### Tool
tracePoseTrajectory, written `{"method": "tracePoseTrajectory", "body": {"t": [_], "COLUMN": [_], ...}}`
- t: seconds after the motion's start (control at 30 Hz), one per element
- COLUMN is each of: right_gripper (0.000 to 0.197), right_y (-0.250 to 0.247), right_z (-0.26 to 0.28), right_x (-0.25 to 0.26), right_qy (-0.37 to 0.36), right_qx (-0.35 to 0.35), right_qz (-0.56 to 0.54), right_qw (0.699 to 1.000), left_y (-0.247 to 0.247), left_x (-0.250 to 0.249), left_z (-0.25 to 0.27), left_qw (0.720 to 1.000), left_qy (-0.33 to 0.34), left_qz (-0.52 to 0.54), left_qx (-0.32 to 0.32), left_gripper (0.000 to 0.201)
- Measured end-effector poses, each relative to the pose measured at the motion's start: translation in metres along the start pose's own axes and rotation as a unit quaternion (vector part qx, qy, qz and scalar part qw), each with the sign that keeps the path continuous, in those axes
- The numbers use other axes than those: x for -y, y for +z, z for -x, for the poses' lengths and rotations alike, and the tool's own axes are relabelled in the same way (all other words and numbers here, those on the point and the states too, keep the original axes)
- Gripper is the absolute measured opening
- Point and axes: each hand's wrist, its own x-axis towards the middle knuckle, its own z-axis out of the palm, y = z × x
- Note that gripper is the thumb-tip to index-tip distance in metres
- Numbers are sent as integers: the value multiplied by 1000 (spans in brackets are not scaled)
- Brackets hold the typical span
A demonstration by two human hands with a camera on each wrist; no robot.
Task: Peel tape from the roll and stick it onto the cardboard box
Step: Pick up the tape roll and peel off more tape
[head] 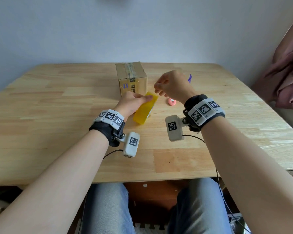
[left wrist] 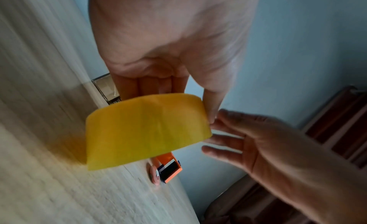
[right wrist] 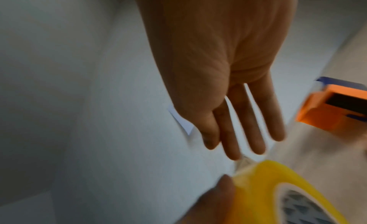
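Note:
My left hand (head: 142,97) grips a yellow tape roll (head: 145,108), tilted on edge just above the table; in the left wrist view the thumb lies along its rim and the fingers (left wrist: 151,86) go behind the roll (left wrist: 147,131). My right hand (head: 156,90) hovers at the roll's upper end. Its fingers (right wrist: 232,149) are nearly straight, with the tips at a small lifted clear tape end (right wrist: 244,163) on the roll (right wrist: 268,188). The cardboard box (head: 131,78), with old tape along its top, stands just behind the roll.
An orange tape cutter (head: 172,102) lies on the wooden table (head: 57,107) right of the roll, under my right hand, also seen as a cutter (right wrist: 333,108). A purple item (head: 190,78) shows behind my right hand. A pink cloth (head: 287,73) hangs at the right.

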Motion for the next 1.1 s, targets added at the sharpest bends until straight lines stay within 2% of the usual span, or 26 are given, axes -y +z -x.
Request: {"method": "tracePoseTrajectory", "body": {"t": [0.2,0.33,0.47,0.6,0.73,0.8,0.9,0.97,1.1], "right_gripper": [8,13,17,20,24,26,26,25,26], "right_y": [-15,-15,-10,-5,-2,-2,-2,-3,-3], "right_z": [3,3,3,3,2,2,3,3,2], "right_x": [24,22,15,14,23,28,32,33,31], "right_qy": [-38,-1,39,50,48,50,63,72,90], "right_qx": [6,17,32,44,50,52,56,57,63], "right_qz": [89,75,30,1,-18,-22,-12,0,13], "right_qw": [995,997,998,998,997,997,996,996,994], "left_y": [7,4,-1,-5,-7,-7,-6,-5,-4], "left_x": [-2,-1,3,6,7,7,3,-2,-2], "left_z": [0,3,5,5,7,10,13,15,13], "left_qw": [1000,1000,998,996,994,995,996,995,992], "left_qy": [-9,-27,-39,-37,-42,-24,16,16,4], "left_qz": [-5,16,47,74,96,100,89,89,107], "left_qx": [-9,4,11,23,22,11,25,30,59], "left_gripper": [50,42,54,44,47,44,21,10,20]}}
